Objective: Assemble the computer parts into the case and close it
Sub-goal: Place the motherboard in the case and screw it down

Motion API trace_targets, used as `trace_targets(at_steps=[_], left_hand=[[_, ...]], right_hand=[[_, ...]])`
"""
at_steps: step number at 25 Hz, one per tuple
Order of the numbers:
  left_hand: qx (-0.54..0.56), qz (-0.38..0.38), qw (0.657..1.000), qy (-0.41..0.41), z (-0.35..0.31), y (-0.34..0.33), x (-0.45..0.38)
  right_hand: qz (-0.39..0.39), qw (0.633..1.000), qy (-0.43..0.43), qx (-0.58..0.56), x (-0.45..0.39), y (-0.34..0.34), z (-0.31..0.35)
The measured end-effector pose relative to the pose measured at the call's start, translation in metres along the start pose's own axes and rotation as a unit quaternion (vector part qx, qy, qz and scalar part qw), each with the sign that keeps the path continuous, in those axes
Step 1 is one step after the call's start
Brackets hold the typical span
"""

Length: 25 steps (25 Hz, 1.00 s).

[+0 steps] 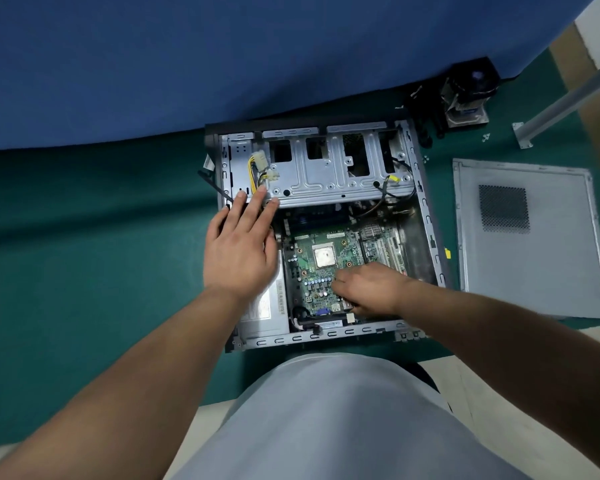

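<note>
The open computer case (430, 216) lies on its side on a green mat. Inside it sit a green motherboard (326, 268) with a bare CPU (324, 256), a grey power supply (267, 306) at the left and a metal drive cage (326, 168) at the far end. My left hand (239, 244) lies flat over the case's left side with straight fingers reaching the drive cage edge near yellow and black power cables (258, 168). My right hand (371, 289) is down on the near right part of the motherboard with its fingers curled; what they hold is hidden.
The grey side panel (534, 237) with a mesh vent lies on the mat right of the case. A black CPU cooler (465, 95) stands beyond the case's far right corner. A metal table leg (568, 98) crosses the upper right. A blue partition runs behind the case.
</note>
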<state>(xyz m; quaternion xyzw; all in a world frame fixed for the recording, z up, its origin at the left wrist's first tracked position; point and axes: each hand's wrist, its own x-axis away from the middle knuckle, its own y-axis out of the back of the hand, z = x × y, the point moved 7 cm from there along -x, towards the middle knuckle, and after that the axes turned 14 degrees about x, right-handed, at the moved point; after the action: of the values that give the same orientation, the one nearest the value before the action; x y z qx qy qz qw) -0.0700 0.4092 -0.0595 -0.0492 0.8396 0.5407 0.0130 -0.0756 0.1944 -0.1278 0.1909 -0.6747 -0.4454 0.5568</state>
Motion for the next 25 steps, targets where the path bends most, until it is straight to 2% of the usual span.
trace_targets(at_steps=[7,12,14,16,18,21,25], left_hand=[[0.001,-0.012,1.0,-0.007,0.0,0.001,0.0],[-0.001,-0.01,1.0,-0.004,0.0,0.0,0.0],[0.0,-0.013,1.0,-0.001,0.001,0.0,0.0],[0.002,-0.011,1.0,0.0,0.001,-0.001,0.0],[0.002,-0.011,1.0,0.001,0.001,-0.001,0.0],[0.004,-0.008,1.0,0.001,0.002,-0.001,-0.001],[0.006,-0.012,1.0,0.002,0.001,-0.001,0.0]], right_hand=[[0.067,0.996,0.039,-0.031,-0.007,-0.012,0.008],[0.092,0.986,-0.022,-0.134,0.0,-0.021,-0.003],[0.084,0.974,-0.091,-0.192,0.003,-0.019,-0.013],[0.062,0.947,-0.228,-0.216,0.007,-0.018,-0.037],[0.071,0.912,-0.35,-0.203,0.012,-0.021,-0.057],[0.097,0.877,-0.425,-0.2,0.012,-0.021,-0.061],[0.112,0.847,-0.475,-0.213,0.013,-0.028,-0.056]])
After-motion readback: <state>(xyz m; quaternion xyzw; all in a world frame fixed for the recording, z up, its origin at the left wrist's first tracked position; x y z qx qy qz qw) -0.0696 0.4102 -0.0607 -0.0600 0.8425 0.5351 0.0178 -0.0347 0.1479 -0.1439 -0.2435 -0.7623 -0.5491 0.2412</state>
